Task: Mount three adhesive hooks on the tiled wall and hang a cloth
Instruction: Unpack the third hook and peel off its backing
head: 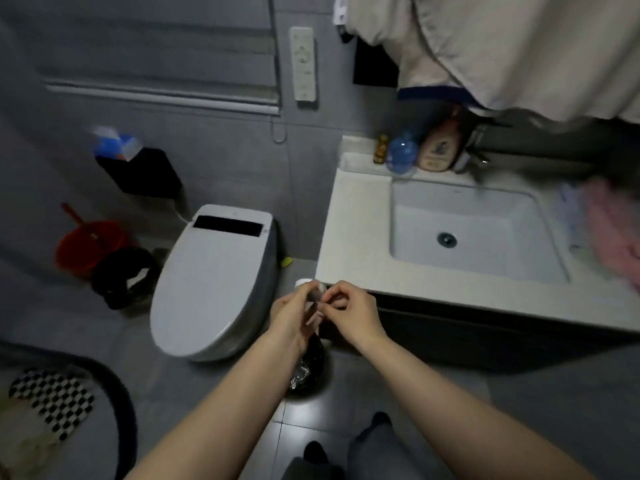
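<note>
1. Meeting in front of the person, both hands work on one small clear adhesive hook [314, 304], held in the air just off the front left corner of the vanity counter [353, 237] and above a small black-lined bin [306, 370] on the floor.
2. The left hand [292, 317] has its fingers curled around the hook from the left side.
3. The right hand [349, 311] pinches the hook's right edge between thumb and forefinger, the other fingers curled in; whether it grips a backing film or the hook itself is too blurred to tell.
4. A pink cloth [613, 230] lies at the right edge of the counter, beside the sink basin [478, 233].
5. Bottles [438, 147] stand along the counter's back edge.
6. A closed white toilet [214, 282] sits to the left of the hands, with a red bucket [88, 245] further left against the grey tiled wall [221, 161].
7. Pale towels [519, 46] hang over the counter at upper right.
</note>
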